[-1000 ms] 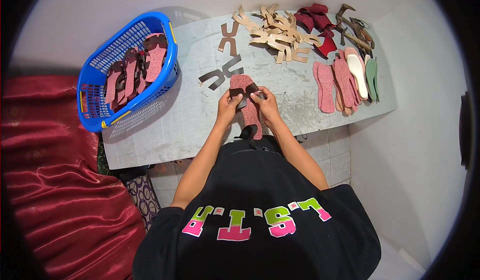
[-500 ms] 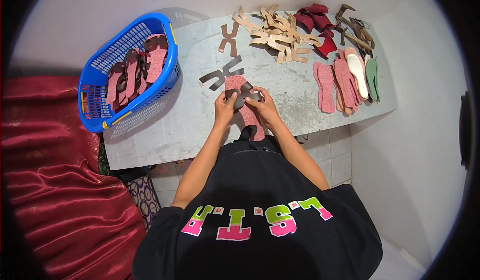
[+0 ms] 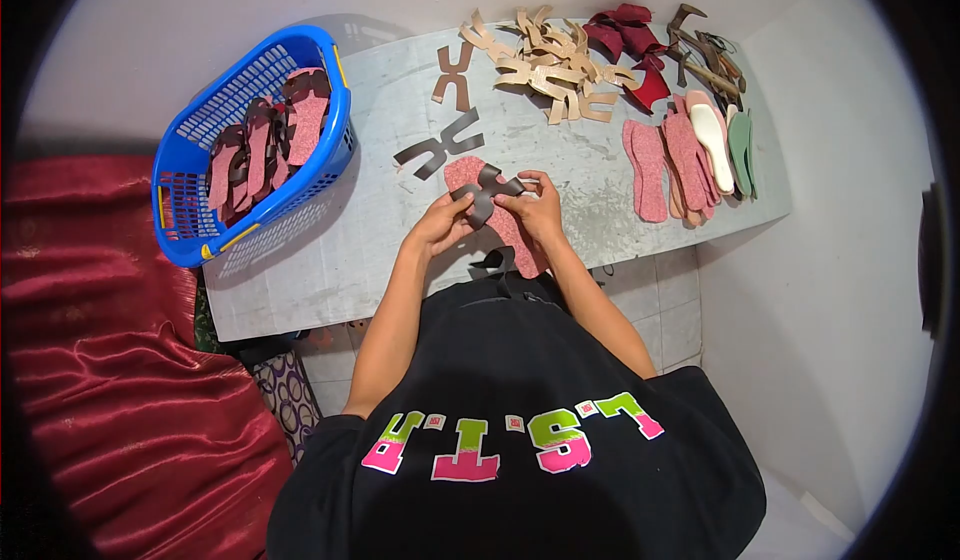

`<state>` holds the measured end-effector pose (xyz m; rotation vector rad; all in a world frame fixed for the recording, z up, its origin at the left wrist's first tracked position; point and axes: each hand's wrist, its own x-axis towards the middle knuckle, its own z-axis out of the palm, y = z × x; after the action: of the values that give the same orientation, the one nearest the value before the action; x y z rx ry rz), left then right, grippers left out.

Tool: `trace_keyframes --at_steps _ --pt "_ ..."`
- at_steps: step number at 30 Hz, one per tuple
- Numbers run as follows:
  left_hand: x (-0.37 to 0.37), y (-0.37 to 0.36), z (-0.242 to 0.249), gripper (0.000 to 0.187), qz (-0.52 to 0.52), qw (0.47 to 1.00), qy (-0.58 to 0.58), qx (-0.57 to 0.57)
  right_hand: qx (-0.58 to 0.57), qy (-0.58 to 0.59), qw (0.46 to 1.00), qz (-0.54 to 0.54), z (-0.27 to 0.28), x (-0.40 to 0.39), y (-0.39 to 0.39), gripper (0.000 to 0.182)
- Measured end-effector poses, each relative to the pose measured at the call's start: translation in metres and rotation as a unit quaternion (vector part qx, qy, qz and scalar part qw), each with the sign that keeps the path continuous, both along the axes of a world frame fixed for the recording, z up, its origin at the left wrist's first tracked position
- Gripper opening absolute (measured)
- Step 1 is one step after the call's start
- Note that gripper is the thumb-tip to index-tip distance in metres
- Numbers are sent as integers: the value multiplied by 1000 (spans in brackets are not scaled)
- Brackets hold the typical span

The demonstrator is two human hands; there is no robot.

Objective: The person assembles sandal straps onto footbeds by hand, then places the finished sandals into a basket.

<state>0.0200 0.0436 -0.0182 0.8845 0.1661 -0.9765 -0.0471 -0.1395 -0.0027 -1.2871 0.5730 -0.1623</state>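
A pink speckled shoe sole lies at the near edge of the table, tilted toward the left. Over its upper part sits a dark X-shaped sandal strap. My left hand pinches the strap's left side between thumb and fingers. On the other side, my right hand grips the strap's right arm, thumb near its centre. A second dark strap piece lies flat just beyond the sole, with a brown strap piece farther back. Black strap material shows by the sole's near end.
A blue basket of strapped soles stands at the left. Beige strap pieces, dark red pieces and hammers lie along the back. Pink soles, a white sole and green soles are at the right.
The sole has tilted more, its far end shifting left. My left hand has moved slightly down and left, still on the strap; my right hand has moved slightly right.
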Motion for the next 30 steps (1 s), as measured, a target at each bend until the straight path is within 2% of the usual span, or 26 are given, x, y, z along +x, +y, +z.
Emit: trace_keyframes --at_steps 3,5,6,7,8,9,11,12,14,15,17,18,19,20,21,22,23,25,26,27,29,30 --pt "-2 3 -5 34 -11 999 12 -38 -62 14 998 17 1 1 -5 56" --pt "-7 2 -10 34 -7 999 9 -41 -237 88 966 61 14 2 -6 59" --pt "-11 -2 -11 33 34 998 18 -45 -237 88 966 60 19 3 -7 59" --pt "-13 -4 -12 32 74 996 26 -49 -288 87 952 58 22 5 -7 61" --pt "-14 -6 -12 32 72 996 26 -49 -338 87 936 55 23 6 -7 62" --pt "-13 -7 -14 32 85 995 11 -54 -337 88 936 53 23 6 -5 62" --pt "-14 -11 -17 31 100 993 -4 -58 -441 -45 896 -22 22 6 1 55" --pt "-13 -14 -18 30 124 990 -12 -62 -440 -46 896 -21 26 9 2 55" --pt "-8 -16 -21 28 151 986 -21 -67 -585 -202 777 -114 35 18 1 40" --pt "-6 -17 -25 23 184 981 -24 -58 -585 -202 777 -113 39 15 4 40" --pt "-3 -20 -33 18 214 975 -25 -50 -415 -122 901 11 44 3 12 30" --pt "-1 -20 -33 13 230 972 -40 -40 -375 -59 923 70 44 2 15 31" --pt "0 -21 -20 10 246 967 -56 -31 -375 -60 923 69 43 4 20 31" --pt "-3 -27 -7 10 269 961 -61 8 -165 54 976 133 40 6 25 31" --pt "-6 -31 6 10 268 961 -62 8 56 164 967 189 36 8 29 32" --pt "-9 -33 12 9 279 959 -53 21 55 164 967 189 29 9 32 32" --pt "-10 -35 18 9 290 955 -44 33 157 124 969 143 21 11 34 29" --pt "-9 -38 -8 9 295 952 -69 30 355 44 933 46 13 13 38 26" --pt "-11 -39 -24 9 298 949 -94 28 304 40 951 27 15 15 35 21" --pt "-14 -41 -17 9 299 949 -93 28 305 41 951 27 16 19 36 21" --pt "-19 -49 17 11 337 941 -14 23 335 44 940 -35 20 29 40 18" --pt "-19 -53 28 14 359 932 -43 16 339 45 939 -42 35 28 43 18"
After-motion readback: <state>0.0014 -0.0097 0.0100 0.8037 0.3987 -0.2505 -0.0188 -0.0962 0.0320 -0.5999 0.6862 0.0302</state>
